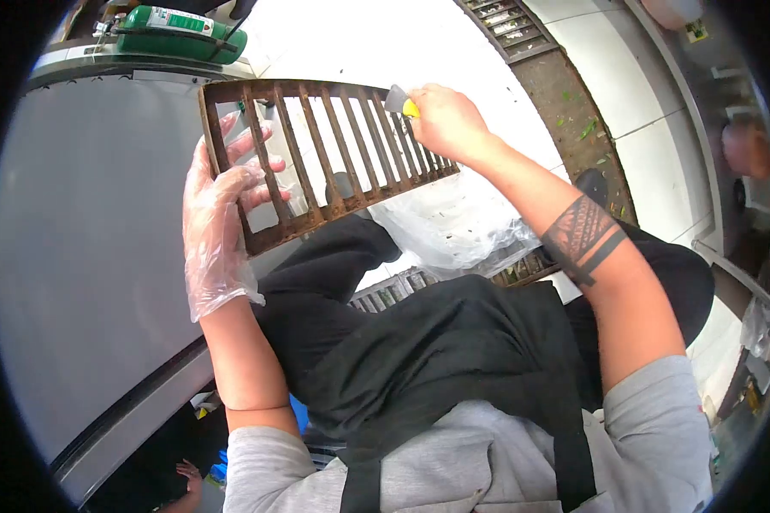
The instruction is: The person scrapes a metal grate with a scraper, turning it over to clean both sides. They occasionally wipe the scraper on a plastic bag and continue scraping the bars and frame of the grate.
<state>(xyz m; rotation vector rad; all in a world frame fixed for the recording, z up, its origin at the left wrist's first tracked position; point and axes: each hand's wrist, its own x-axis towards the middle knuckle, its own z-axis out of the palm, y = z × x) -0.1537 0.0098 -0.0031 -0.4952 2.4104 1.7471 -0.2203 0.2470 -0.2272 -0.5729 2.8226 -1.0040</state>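
A rusty brown metal drain grate (335,201) is held up, tilted, over my lap. My left hand (214,201), in a clear plastic glove, grips its left end, with the fingers passing through the bars. In my bare right hand (449,120) is a scraper (397,99) with a grey blade and a yellow part by my fingers. The blade is right at the grate's upper edge, toward its right end; most of the handle is hidden in my fist. Below the grate, a clear plastic bag (462,231) with dark crumbs on it lies between my legs.
Another grate (509,30) sits over a floor channel (573,120) holding dirt and leaves. A grey panel (103,248) stands close at left, with a green gas cylinder (180,38) beyond it. Another person's hand (188,472) shows at bottom left. White tiles (659,167) cover the floor.
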